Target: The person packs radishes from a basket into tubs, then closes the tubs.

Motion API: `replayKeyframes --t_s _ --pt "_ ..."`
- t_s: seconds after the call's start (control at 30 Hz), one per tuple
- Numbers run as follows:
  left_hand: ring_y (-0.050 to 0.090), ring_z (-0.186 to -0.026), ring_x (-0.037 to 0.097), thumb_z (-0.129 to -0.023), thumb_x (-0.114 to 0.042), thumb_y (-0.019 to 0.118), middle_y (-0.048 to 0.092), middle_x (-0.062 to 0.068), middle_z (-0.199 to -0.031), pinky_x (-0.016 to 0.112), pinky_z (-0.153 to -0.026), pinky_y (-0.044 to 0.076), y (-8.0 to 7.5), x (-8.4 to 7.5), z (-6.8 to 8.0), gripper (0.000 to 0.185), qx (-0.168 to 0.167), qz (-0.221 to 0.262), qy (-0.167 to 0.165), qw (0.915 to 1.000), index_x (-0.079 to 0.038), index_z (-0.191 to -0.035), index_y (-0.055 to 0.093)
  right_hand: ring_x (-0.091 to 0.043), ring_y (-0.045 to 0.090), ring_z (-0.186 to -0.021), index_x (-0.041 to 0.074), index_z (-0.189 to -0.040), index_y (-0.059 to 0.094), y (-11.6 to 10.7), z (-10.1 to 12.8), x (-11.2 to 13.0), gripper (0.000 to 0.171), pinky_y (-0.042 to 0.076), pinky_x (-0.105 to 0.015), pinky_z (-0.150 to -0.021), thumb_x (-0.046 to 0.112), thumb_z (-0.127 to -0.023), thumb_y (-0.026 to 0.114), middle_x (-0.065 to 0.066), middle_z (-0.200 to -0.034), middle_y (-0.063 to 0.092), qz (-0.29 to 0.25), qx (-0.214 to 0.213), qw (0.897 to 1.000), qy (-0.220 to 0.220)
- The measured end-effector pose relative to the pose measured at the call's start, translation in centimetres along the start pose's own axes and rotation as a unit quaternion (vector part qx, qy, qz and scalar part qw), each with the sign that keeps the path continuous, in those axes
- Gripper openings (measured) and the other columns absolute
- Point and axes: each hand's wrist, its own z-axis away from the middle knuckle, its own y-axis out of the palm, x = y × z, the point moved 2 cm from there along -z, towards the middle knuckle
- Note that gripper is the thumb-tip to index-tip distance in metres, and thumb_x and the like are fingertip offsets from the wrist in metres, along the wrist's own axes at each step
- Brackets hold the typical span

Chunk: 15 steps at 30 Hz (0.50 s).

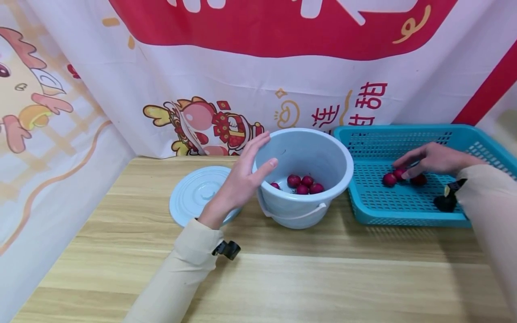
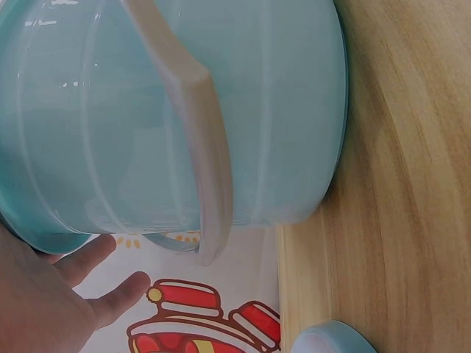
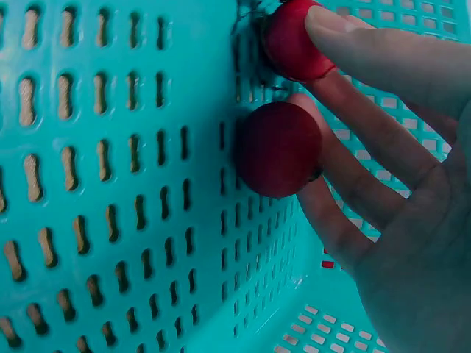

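Left hand (image 1: 238,184) open-fingered on pale blue bucket (image 1: 323,154) rim, right hand (image 1: 434,159) w/ straight fingers touching red fruits (image 1: 400,174) in teal basket (image 1: 404,215), lid (image 1: 194,193) beside bucket, bare tabletop (image 1: 323,278) in front.

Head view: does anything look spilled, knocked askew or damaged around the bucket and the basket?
Nothing stands out. The bucket stands upright with red fruits inside, its lid lying flat beside it. The left hand rests on its rim; the right hand touches red fruits in the basket.
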Motion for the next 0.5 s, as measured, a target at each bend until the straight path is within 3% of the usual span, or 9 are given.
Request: replayKeyframes --t_s 0.23,0.5 --pt "0.024 -0.164 0.021 -0.105 -0.045 0.053 0.023 -0.007 -0.177 0.064 -0.129 0.030 0.01 0.05 -0.02 0.069 0.000 -0.002 0.002 1.0000 -0.018 -0.166 0.034 -0.056 0.045 -0.127 0.004 -0.138 0.069 0.13 -0.18 -0.13 0.056 0.054 -0.058 -0.088 0.033 -0.092 0.083 -0.037 -0.142 0.057 0.013 0.000 1.000 0.002" --pt "0.023 -0.164 0.020 -0.105 -0.046 0.052 0.023 -0.006 -0.177 0.063 -0.129 0.029 -0.02 0.09 0.07 0.070 0.000 -0.002 0.002 1.0000 -0.018 -0.166 0.034 -0.056 0.042 -0.129 0.007 -0.144 0.065 -0.15 0.16 0.55 0.068 0.055 -0.057 -0.083 0.045 -0.091 0.082 -0.035 -0.147 0.054 0.010 -0.046 0.999 0.004"
